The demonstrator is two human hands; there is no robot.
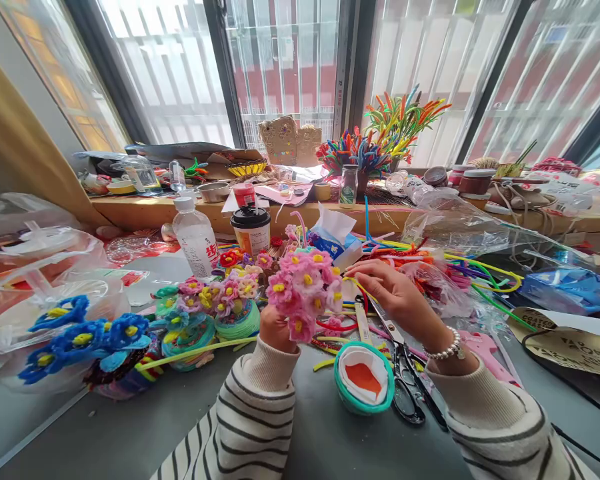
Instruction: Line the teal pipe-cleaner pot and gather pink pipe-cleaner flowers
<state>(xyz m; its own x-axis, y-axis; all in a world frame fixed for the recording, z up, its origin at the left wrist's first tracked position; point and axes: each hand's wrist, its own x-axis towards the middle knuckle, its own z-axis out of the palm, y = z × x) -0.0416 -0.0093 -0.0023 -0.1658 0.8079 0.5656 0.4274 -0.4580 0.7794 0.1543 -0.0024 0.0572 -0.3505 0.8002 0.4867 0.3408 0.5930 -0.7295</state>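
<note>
My left hand (pixel 276 328) is closed beneath a bunch of fuzzy pink pipe-cleaner flowers (pixel 307 283) with yellow centres, holding it upright. The stems are hidden behind the blooms and my fingers. At the bunch's right edge, my right hand (pixel 393 293) has its fingers drawn together around a thin yellow pipe cleaner (pixel 353 281); the exact grip is partly hidden. Below the hands stands a small teal-rimmed pot (pixel 341 380) with a white lining and an orange patch inside. Black-handled scissors (pixel 405 393) lie beside it, under my right wrist.
Blue pipe-cleaner flowers (pixel 83 338) and turquoise pots of flowers (pixel 237 321) stand at left. Behind them are a water bottle (pixel 194 237) and a lidded cup (pixel 251 233). A pink glue gun (pixel 485 353) and loose pipe cleaners (pixel 485 275) lie at right. A cluttered windowsill (pixel 130 208) runs behind.
</note>
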